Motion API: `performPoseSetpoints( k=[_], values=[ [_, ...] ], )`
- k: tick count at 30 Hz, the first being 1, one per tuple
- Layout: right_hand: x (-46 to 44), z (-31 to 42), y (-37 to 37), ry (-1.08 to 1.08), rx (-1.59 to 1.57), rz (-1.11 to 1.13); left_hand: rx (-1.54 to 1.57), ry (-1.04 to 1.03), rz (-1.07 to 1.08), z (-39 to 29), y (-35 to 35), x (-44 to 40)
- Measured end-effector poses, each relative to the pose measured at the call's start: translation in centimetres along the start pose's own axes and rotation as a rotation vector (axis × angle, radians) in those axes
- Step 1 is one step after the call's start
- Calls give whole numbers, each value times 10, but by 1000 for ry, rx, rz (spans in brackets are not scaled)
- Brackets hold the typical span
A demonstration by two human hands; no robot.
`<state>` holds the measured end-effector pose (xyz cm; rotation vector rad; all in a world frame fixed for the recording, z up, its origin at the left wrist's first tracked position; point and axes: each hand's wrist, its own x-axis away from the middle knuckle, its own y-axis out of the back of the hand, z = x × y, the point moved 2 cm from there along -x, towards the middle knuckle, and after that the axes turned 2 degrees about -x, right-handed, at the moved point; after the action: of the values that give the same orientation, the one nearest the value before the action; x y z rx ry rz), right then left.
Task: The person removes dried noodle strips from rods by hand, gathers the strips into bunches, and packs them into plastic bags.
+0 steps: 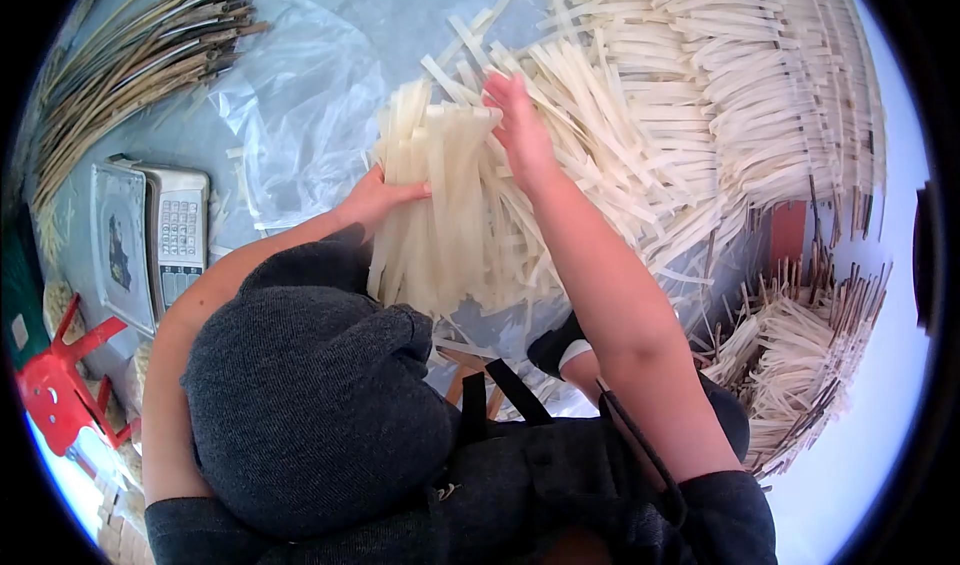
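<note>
Left hand (378, 201): clamped round one side of the pale bundle, thumb laid over its front.
Right hand (521, 130): opened out, fingers extended, just beside the bundle's upper corner; from where I stand I can't tell whether it touches.
Plastic sheet (300, 95): crumpled beyond the left hand, near enough, I'd say, to get dragged if the wrist or a strip end snags it.
Pale bundle (430, 215): between the two hands, hanging toward the person; I see no tie on it, so a slackened left grip could let it fan apart.
Loose strips (600, 105): just past the right hand, lying criss-cross; a careless sweep might tangle them with the held ones.
Big heap (740, 85): farther right of the right hand; a knock from that arm could slide its rows.
Count, left of the hands: one red seat (72, 415), one keypad scale (180, 220), one stack of brown sticks (150, 80) too crowded to number, one plastic sheet.
Count, at the hands: two hands, one bundle, its strips too overlapped to count.
Count, right of the hands: one big heap, one lower pile (800, 365) edged with brown stick ends, strips beyond counting.
</note>
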<state>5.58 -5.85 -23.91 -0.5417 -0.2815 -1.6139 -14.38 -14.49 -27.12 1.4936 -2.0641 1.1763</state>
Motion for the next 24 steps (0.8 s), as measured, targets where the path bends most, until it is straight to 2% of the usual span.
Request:
performPoseSetpoints(
  k=[2,4,7,11,13,14,16,17,19,22,24],
  values=[
    [17,-12,28,-63,226,-69,-48,5,-118,4,6,-2],
    [31,-57,66,-131,579,47,24,19,-86,1,11,-1],
    [67,-72,55,-148,624,19,84,13,-52,2,13,-3],
    [60,-94,28,-202,539,-99,107,11,-68,4,12,-3],
    [61,-101,16,-353,569,-54,133,13,-76,5,11,-1],
    [60,-99,16,-351,572,-52,166,14,-82,5,10,-1],
    [68,-70,-3,-355,525,269,228,53,-48,7,14,-2],
    [72,-63,-10,-357,526,273,283,96,-13,8,17,-2],
    [80,-49,-27,-123,734,378,288,95,16,0,8,1],
    [83,-35,-38,-25,815,365,285,143,92,-25,-9,10],
    [82,-22,-39,0,748,374,288,187,130,-40,-20,14]
  ],
)
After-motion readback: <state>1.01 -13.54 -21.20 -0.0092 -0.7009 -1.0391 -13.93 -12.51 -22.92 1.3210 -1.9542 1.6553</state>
